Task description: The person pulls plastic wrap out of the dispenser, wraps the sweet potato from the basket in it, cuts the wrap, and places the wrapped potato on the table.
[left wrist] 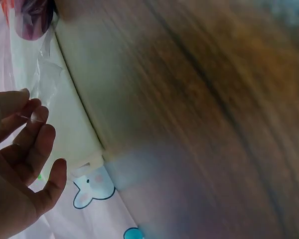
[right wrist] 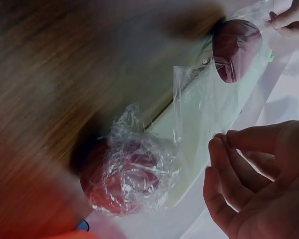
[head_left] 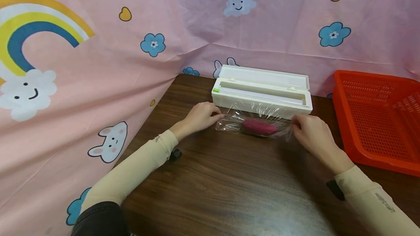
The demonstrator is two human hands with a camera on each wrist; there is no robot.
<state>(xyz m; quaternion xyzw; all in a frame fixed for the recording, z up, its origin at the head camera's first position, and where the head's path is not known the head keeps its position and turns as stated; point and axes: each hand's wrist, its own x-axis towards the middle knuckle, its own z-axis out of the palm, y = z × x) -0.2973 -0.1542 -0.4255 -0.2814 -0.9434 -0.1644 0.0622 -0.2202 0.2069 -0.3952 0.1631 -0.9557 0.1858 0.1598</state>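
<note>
A smooth, oblong purplish-red item (head_left: 259, 126) lies in a stretch of clear cling film (head_left: 229, 122) above the table; its exact kind cannot be told. My left hand (head_left: 204, 115) pinches the film's left end between thumb and fingertips, which the left wrist view also shows. At the other end, my right hand (head_left: 313, 134) pinches the film with thumb and forefinger. A round reddish thing (right wrist: 124, 177), bundled in crumpled film, appears in the right wrist view near the right hand. The head view does not show it. Directly behind the film stands a white cling film dispenser box (head_left: 262, 99).
The dispenser's lid (head_left: 265, 77) is raised, with a white roll (head_left: 262, 95) inside and a green tab at its left. An orange-red plastic basket (head_left: 351, 130) stands at the right. A pink patterned cloth (head_left: 137, 72) hangs behind and left of the dark wooden table (head_left: 223, 188).
</note>
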